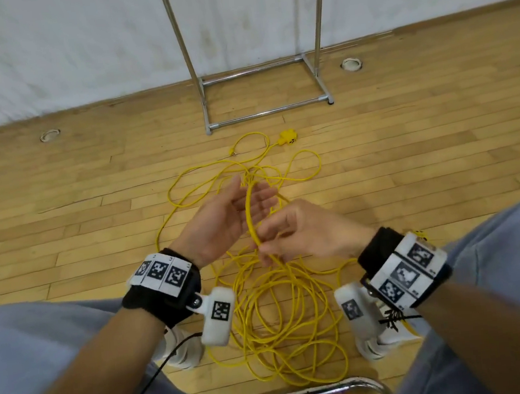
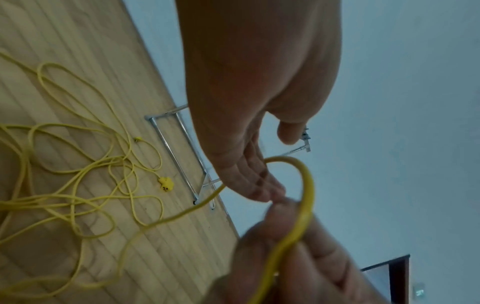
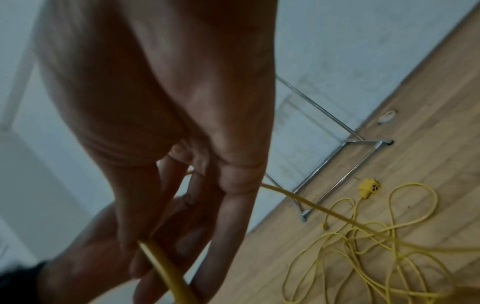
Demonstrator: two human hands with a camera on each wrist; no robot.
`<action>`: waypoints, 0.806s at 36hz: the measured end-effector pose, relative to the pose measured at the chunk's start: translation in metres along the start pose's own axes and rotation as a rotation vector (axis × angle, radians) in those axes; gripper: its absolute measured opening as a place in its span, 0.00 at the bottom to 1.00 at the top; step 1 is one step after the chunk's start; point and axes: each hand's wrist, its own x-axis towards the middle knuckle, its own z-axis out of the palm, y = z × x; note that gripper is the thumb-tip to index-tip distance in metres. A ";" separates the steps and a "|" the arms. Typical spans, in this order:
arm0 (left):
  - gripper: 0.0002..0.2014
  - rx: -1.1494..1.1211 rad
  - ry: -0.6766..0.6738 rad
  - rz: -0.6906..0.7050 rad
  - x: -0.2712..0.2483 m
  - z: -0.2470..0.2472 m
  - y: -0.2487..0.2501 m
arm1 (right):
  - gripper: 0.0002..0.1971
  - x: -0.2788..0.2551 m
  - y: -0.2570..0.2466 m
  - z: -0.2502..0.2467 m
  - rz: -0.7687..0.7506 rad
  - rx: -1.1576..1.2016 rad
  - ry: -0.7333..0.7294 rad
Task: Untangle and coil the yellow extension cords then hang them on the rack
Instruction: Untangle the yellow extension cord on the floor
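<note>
Thin yellow extension cord (image 1: pixel 283 315): loose tangle of loops on the pale wooden plank floor (image 1: pixel 63 215), between the seated person's feet and out toward the chrome tube rack (image 1: pixel 263 114) by the white wall; one loop lifted

Right hand (image 1: pixel 300 231): fingers pinching the raised loop

Left hand (image 1: pixel 222 219): palm up, fingers spread, just behind the loop; whether it touches is unclear

Yellow multi-outlet socket block (image 1: pixel 288 137): on the floor near the rack's base

Small yellow plug (image 1: pixel 232 151): on the floor beside it
</note>
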 end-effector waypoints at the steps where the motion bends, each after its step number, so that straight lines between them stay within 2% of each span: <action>1: 0.25 -0.028 0.007 0.029 0.000 -0.001 0.001 | 0.05 0.001 0.003 0.003 0.023 -0.009 -0.022; 3: 0.17 -0.041 0.007 0.091 0.001 -0.001 0.000 | 0.04 0.003 0.009 0.006 0.072 0.004 -0.004; 6: 0.11 0.032 -0.047 0.189 -0.004 0.003 0.000 | 0.04 0.009 0.017 0.004 0.176 0.057 0.121; 9: 0.08 0.248 -0.164 0.232 -0.010 0.008 0.001 | 0.11 0.015 0.018 -0.003 0.282 0.341 0.342; 11: 0.08 0.460 -0.271 0.207 -0.015 0.010 -0.002 | 0.13 0.017 0.013 -0.013 0.279 0.699 0.446; 13: 0.07 0.652 -0.380 0.151 -0.017 0.010 -0.008 | 0.16 0.018 0.009 -0.024 0.270 0.973 0.468; 15: 0.07 0.771 -0.442 0.095 -0.017 0.010 -0.018 | 0.17 0.017 0.008 -0.034 0.271 1.055 0.465; 20: 0.08 0.873 -0.506 -0.046 -0.012 0.002 -0.028 | 0.11 0.015 0.005 -0.037 0.149 1.040 0.515; 21: 0.09 0.852 -0.479 -0.078 -0.010 0.001 -0.027 | 0.12 0.014 0.003 -0.036 0.126 1.021 0.497; 23: 0.12 0.698 -0.316 -0.103 -0.007 0.004 -0.023 | 0.14 0.014 -0.003 -0.034 0.092 0.966 0.455; 26: 0.18 0.217 -0.040 -0.074 0.000 0.013 -0.004 | 0.13 0.013 -0.014 -0.032 0.058 0.737 0.392; 29: 0.24 -0.135 0.074 -0.020 0.010 0.014 0.023 | 0.13 0.011 -0.025 -0.028 0.044 0.478 0.329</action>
